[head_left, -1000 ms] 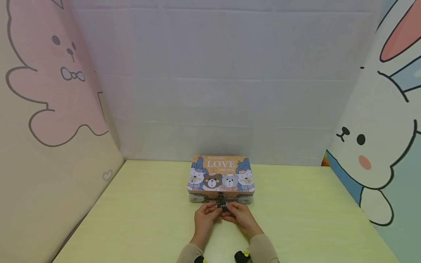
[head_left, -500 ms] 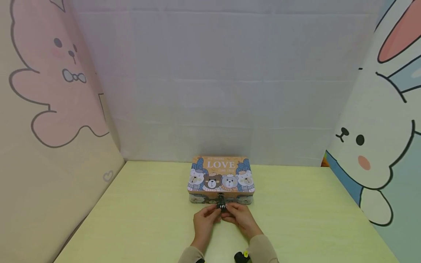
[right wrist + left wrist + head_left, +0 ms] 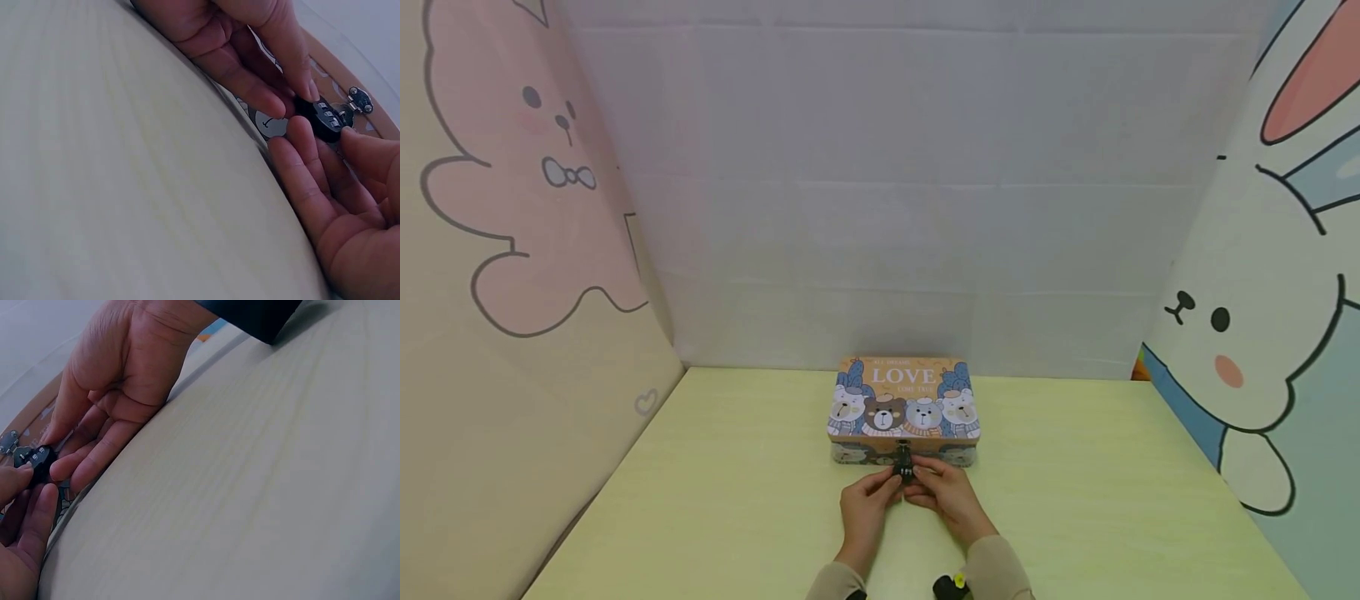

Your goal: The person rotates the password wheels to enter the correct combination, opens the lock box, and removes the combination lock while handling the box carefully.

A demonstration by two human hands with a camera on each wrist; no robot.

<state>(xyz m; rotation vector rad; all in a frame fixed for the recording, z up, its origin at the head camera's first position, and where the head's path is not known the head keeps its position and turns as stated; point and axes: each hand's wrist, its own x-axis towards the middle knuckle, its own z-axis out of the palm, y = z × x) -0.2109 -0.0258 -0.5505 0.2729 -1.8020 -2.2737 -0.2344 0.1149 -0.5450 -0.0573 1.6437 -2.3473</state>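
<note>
A black combination padlock (image 3: 903, 472) with a row of small number dials hangs at the metal latch (image 3: 359, 100) on the front of a lidded tin box (image 3: 904, 398). The lid is down and carries the word LOVE above several cartoon bears. My left hand (image 3: 865, 510) pinches the padlock from the left, its thumb on the casing. From the right, my right hand (image 3: 952, 498) holds the same lock between thumb and fingers. In the right wrist view the dials face the camera, with fingertips of both hands around the casing (image 3: 322, 120).
The box stands on a pale yellow-green table (image 3: 737, 500), near the white back cloth (image 3: 910, 208). Printed side panels flank the table, a pink animal (image 3: 542, 208) left and a white rabbit (image 3: 1247, 333) right. A black wrist device (image 3: 950, 587) sits by the right sleeve.
My left fingers have lowered slightly on the padlock, and the lock has shifted a touch left. Both hands keep their hold; the box stays in place.
</note>
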